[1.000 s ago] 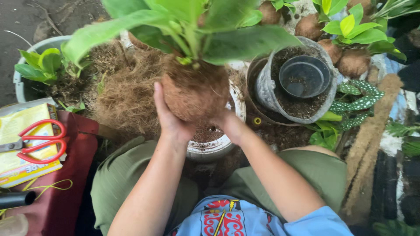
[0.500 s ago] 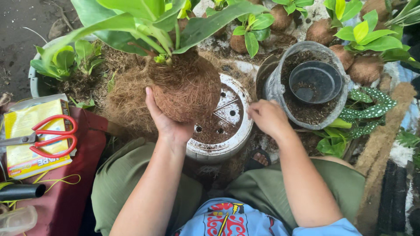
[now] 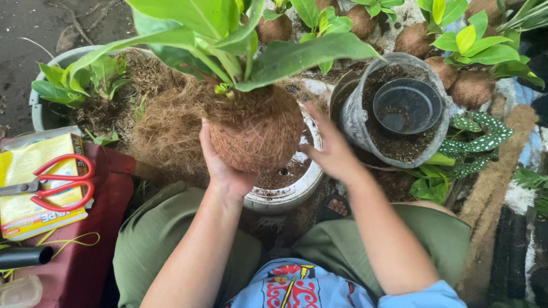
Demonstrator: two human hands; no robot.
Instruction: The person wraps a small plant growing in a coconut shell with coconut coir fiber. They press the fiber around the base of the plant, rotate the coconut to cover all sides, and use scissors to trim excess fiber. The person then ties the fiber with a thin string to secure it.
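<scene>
1 head-worn view, looking steeply down and close over the white pot (image 3: 297,191). Person's lap lies below it in frame, potted plants beyond it. No 2nd view.

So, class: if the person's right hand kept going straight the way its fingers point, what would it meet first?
Most likely the fibre-wrapped root ball that the left hand holds up; the right hand points at its side, though the depth is unclear.

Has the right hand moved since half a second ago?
Yes. The right hand has come back from the grey soil pot toward the fibre-wrapped plant ball.
</scene>
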